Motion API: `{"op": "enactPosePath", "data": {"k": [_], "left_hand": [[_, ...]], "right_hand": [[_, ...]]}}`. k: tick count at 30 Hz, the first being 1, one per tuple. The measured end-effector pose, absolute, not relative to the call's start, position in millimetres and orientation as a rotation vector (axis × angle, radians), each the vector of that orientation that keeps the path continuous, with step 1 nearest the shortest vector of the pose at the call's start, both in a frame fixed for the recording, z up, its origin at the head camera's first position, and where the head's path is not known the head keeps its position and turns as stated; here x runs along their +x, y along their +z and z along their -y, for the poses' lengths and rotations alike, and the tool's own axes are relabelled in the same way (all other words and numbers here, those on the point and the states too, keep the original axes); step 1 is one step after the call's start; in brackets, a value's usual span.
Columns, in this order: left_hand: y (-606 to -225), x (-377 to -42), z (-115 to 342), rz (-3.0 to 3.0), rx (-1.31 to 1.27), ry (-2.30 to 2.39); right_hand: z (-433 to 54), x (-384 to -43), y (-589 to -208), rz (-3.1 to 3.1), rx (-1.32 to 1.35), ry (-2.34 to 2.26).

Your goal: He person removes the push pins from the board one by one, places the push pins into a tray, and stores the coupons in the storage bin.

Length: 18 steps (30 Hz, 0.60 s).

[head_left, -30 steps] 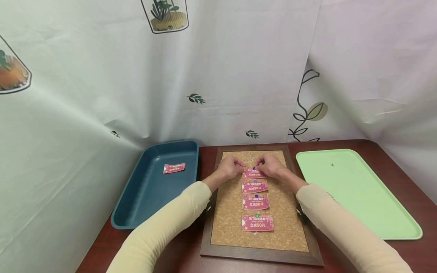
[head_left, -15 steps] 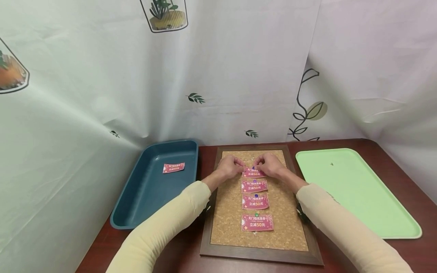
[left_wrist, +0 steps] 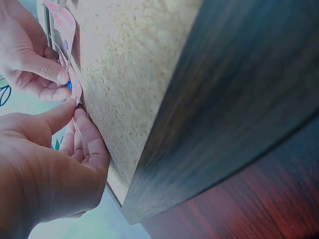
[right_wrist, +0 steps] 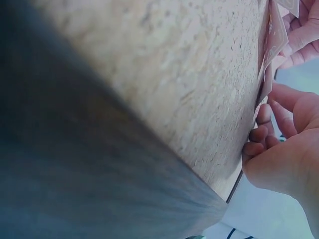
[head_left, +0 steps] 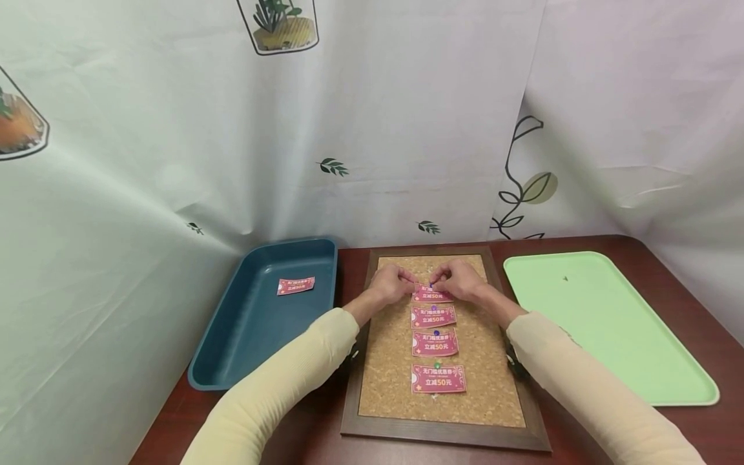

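Toward the far end of the framed cork board [head_left: 383,381], my left hand [head_left: 388,284] pinches the left corner of a pink coupon [head_left: 430,296] between thumb and index finger. At the coupon's top edge, my right hand [head_left: 460,281] pinches a blue push pin [left_wrist: 69,85]; its fingers cover the coupon's upper right part. Nearer to me on the cork, pinned coupons form a column below this one: one with a purple pin [head_left: 434,308], one with a dark blue pin [head_left: 436,333], and the nearest coupon [head_left: 438,381] with a green pin [head_left: 437,365].
Left of the board stands a deep blue tray [head_left: 250,349] with one pink coupon [head_left: 296,285] inside. A light green tray [head_left: 616,323] lies on the right, bearing a tiny dark item [head_left: 565,279]. A patterned white cloth [head_left: 407,129] hangs behind the dark red table [head_left: 302,439].
My right fingertips cover slightly more of the far coupon's lettering. Both hands otherwise stay at the same spot, still pinching the coupon corner and the pin.
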<state>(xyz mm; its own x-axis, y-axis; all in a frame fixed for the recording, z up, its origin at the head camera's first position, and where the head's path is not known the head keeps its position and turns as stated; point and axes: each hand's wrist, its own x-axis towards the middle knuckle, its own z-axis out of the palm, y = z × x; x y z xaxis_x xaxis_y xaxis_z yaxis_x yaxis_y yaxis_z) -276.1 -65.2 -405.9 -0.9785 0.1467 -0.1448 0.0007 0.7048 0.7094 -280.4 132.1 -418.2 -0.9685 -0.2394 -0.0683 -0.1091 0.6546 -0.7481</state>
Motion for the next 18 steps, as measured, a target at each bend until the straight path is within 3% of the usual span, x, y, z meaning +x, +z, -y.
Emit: {"op": "enactPosePath", "data": {"k": [18], "left_hand": [[-406.2, -276.8, 67.1, -2.735, 0.148, 1.140]], "right_hand": [[-131.3, -283.8, -421.9, -2.754, -0.335, -1.211]]}}
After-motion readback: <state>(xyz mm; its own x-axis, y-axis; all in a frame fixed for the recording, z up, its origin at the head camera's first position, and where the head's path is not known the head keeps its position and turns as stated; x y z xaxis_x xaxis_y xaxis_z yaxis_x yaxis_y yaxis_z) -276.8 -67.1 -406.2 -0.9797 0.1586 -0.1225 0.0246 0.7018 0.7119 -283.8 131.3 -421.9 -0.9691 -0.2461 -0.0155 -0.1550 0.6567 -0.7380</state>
